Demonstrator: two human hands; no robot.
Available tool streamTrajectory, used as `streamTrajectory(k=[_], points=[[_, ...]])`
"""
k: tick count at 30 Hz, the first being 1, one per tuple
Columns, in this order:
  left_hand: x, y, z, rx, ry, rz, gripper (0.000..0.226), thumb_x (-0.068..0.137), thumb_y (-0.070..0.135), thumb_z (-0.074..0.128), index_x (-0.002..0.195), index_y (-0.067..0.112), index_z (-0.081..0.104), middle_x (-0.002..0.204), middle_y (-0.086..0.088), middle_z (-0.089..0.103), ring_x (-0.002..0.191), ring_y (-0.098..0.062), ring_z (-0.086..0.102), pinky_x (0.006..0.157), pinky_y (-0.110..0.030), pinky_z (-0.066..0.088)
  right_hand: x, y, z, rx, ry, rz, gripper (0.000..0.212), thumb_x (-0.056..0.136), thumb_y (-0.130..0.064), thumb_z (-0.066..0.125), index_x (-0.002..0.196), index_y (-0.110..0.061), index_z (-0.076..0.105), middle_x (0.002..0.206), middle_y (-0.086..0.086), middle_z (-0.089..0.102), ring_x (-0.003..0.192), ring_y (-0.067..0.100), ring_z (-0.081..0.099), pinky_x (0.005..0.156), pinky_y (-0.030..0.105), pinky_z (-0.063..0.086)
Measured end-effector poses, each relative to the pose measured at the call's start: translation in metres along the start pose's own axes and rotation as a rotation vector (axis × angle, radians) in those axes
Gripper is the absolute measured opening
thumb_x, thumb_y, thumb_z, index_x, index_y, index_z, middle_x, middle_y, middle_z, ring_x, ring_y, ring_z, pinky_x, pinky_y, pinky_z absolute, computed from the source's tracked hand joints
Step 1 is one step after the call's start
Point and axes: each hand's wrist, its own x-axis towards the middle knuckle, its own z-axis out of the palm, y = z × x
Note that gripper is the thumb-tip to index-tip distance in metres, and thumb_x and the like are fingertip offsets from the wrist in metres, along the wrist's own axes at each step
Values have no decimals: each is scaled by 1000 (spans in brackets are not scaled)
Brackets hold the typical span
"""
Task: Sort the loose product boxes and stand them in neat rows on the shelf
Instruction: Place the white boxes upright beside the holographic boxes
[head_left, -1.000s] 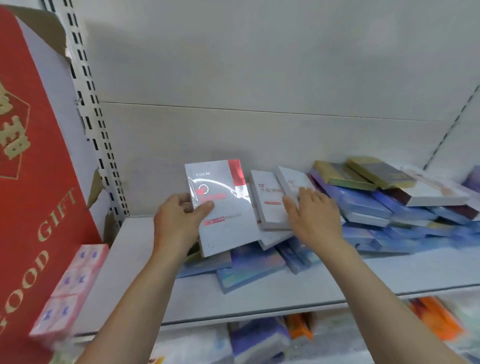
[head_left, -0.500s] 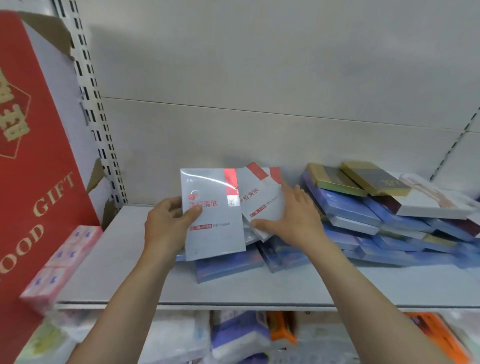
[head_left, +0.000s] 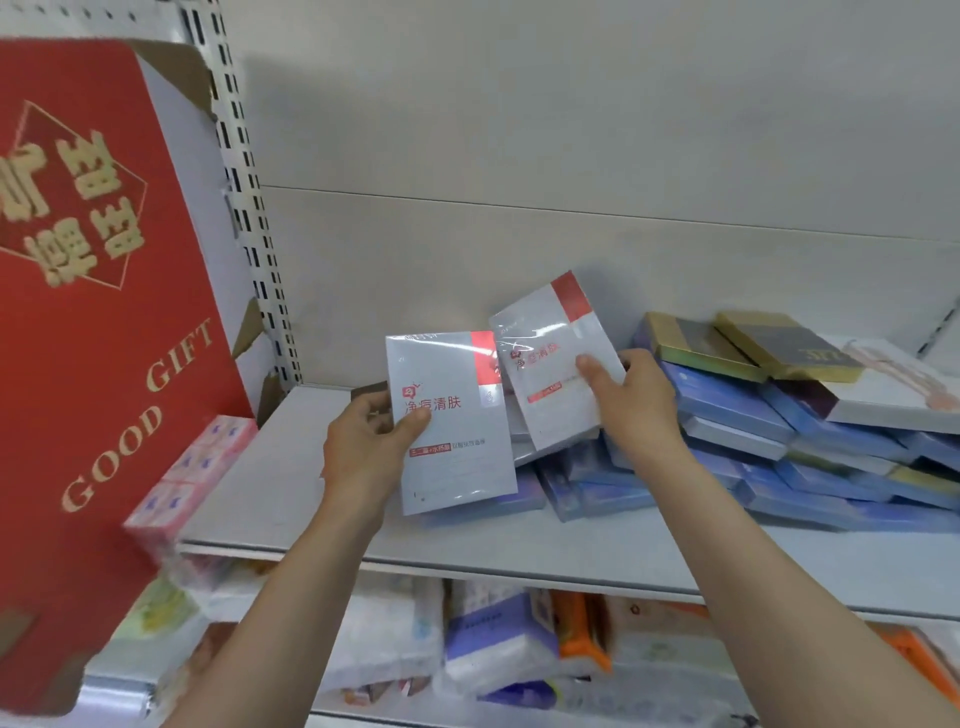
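Grey-white shelf (head_left: 291, 488), flat board w/ pale front lip, back panel behind. Left part bare. Mid to right: loose heap of blue boxes (head_left: 727, 400) lying flat & overlapping, slanted, not in rows; some at heap's front left (head_left: 597, 488) rest directly on the board. On top of heap at right: two gold-and-dark boxes (head_left: 701, 345), side by side, plus a white box (head_left: 893, 395) just beside them. Pink packs (head_left: 202, 457) near shelf's left end.

A single head-worn wide-angle camera looks forward and slightly down, close to the white shelf (head_left: 291, 499) at arm's reach.
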Motion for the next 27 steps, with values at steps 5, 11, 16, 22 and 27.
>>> streamTrajectory(k=[5,11,16,22,27], points=[[3,6,-2,-51,-37,16,28,84,17,75,108,20,62,99,9,71,86,-9,70,72,-31,57,-12,3,1,234,56,121,33,99,-42,52,114,-12,55,109,3,66,88,14,63,58,22,44],[10,1,-1,-36,-82,19,30,84,20,75,110,20,61,102,7,70,89,-9,69,77,-34,58,-30,6,3,267,60,180,25,100,-40,50,115,-20,47,108,1,59,85,12,56,59,22,42],[11,-8,-1,-49,-125,5,32,85,19,73,113,14,61,105,4,70,88,-9,68,75,-34,58,-42,3,10,231,93,125,22,100,-37,52,114,-21,45,110,0,58,82,2,54,59,17,38],[14,-22,-7,-57,-154,-31,31,84,18,74,112,14,61,106,2,72,90,-14,70,80,-40,58,-62,9,22,218,153,108,28,100,-40,49,118,-20,42,110,-1,56,83,0,53,58,15,40],[17,-30,-11,-36,-154,-45,30,86,21,72,113,15,60,106,3,70,92,-15,69,81,-38,58,-63,12,23,186,85,155,25,99,-39,53,115,-22,44,111,1,58,82,2,53,58,20,39]])
